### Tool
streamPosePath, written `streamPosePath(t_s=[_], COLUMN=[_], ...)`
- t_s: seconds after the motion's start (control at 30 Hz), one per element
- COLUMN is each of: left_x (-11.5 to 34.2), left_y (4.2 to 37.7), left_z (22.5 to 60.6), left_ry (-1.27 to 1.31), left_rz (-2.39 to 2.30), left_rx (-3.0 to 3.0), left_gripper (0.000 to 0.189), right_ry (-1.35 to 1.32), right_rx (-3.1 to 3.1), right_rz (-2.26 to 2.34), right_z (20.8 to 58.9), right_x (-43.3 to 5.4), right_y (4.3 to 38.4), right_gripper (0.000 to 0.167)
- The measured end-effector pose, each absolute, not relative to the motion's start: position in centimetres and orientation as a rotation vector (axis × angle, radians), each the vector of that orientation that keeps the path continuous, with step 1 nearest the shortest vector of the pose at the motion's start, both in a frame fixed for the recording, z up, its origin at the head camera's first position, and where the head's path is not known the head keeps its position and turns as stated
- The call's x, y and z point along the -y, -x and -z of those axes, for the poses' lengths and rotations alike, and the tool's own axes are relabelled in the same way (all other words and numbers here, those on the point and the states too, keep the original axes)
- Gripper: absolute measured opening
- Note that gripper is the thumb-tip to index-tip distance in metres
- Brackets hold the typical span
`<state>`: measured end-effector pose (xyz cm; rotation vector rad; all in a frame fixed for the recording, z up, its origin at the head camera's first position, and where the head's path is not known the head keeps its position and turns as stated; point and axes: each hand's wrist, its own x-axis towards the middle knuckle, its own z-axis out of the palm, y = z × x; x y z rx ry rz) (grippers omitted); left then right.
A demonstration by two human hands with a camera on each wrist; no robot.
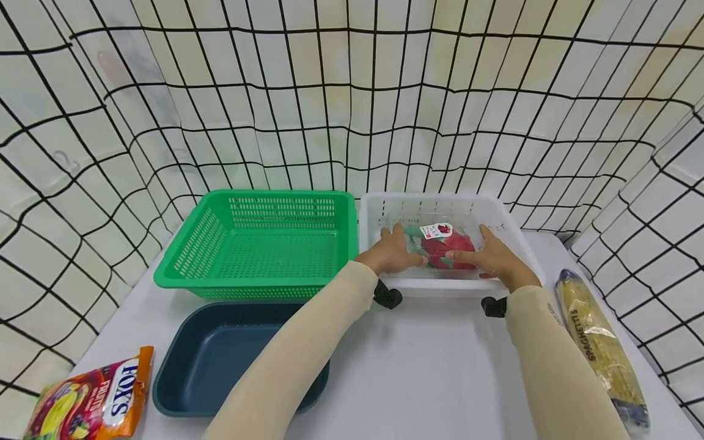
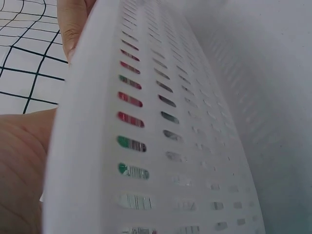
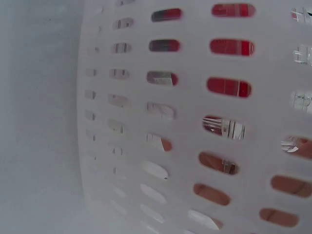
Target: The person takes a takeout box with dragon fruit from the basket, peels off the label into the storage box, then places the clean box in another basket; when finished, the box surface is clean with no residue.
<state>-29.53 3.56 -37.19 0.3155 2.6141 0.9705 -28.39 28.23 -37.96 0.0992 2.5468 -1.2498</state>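
In the head view, a clear plastic box (image 1: 438, 244) with red and green contents lies inside the white slotted basket (image 1: 440, 285). A small white label with a red picture is on its top. My left hand (image 1: 392, 252) holds the box's left side, its thumb across the front. My right hand (image 1: 497, 256) grips the right side, its thumb pointing inward over the red part. In the left wrist view, the basket wall (image 2: 92, 146) hides part of that hand. Red shows through the slots of the wall (image 3: 190, 107) in the right wrist view, with some skin below.
A green slotted basket (image 1: 255, 289) stands to the left of the white one. Before it sits a dark blue tray (image 1: 220, 360), partly behind my left sleeve. An orange FOX'S candy bag (image 1: 90, 397) lies at the left, a spaghetti pack (image 1: 599, 342) at the right. Black netting (image 1: 374, 88) surrounds the table.
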Motion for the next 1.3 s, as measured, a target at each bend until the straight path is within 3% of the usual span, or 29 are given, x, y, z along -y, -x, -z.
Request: streamPosePath(t_s=[0.73, 1.3], left_x=[-3.7, -3.5], left_y=[29.6, 29.1], left_z=[37.2, 35.9], left_ry=[-0.336, -0.421], left_rz=[-1.029, -1.126], left_rx=[-2.649, -2.688], left_gripper=[0.098, 0.099], right_ry=[-0.094, -0.074], right_rx=[-2.653, -2.748], right_rz=[1.184, 1.143], right_z=[37.5, 34.8], right_x=[-28.2, -28.1], right_y=[28.5, 27.2], right_gripper=[0.127, 0.126])
